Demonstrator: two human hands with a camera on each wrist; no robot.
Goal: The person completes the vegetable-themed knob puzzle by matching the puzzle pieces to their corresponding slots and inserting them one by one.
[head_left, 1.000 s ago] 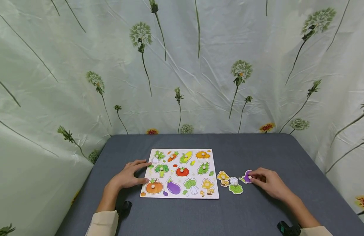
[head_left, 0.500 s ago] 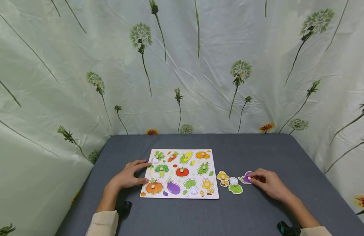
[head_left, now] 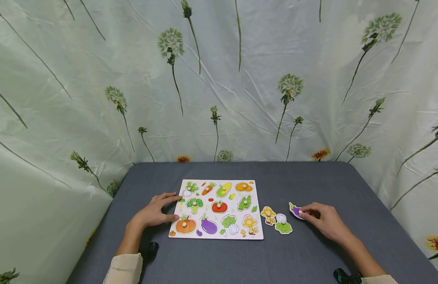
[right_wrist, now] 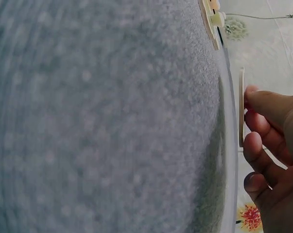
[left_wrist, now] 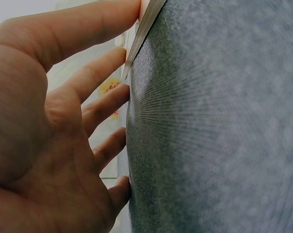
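Observation:
My right hand (head_left: pixel 325 223) pinches a purple eggplant puzzle piece (head_left: pixel 294 211) between thumb and fingers. The piece is tilted, stalk pointing up and left; seen edge-on in the right wrist view, the thin piece (right_wrist: pixel 242 109) stands off the grey cloth. My left hand (head_left: pixel 155 211) spreads over the left edge of a white vegetable puzzle board (head_left: pixel 219 236), its thumb and index finger touching it. In the left wrist view that thumb (left_wrist: pixel 102 24) meets the board's edge (left_wrist: pixel 145 34). A mushroom piece (head_left: pixel 268 215) and a bok choy piece (head_left: pixel 283 225) lie right of the board.
Grey cloth (head_left: pixel 212 262) covers the table. Vegetable pictures fill the board, several with small knobs. A white curtain (head_left: pixel 233 90) printed with dandelions hangs behind and beside the table. Dark camera straps (head_left: pixel 347 276) sit at the wrists.
The eggplant piece has turned and tilted up in my right hand, its stalk swinging from lower left to upper left. The left hand and the board have stayed put.

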